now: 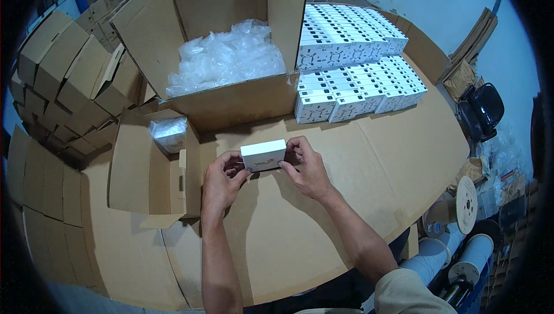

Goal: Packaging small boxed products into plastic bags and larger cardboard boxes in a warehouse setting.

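A small white box [264, 155] is held between both hands above the cardboard-covered table [358, 164]. My left hand [223, 182] grips its left end and my right hand [306, 167] grips its right end. To the left lies a small open brown carton [144, 169] with a plastic-wrapped item [169, 132] inside. Behind the hands stands a large open cardboard box [231, 100] filled with clear plastic bags [225, 57].
Stacks of white boxes [352, 66] fill the back right of the table. Piles of folded brown cartons [63, 83] stand at the left. Cable spools [467, 204], white rolls and a black chair [482, 109] sit off the table's right side.
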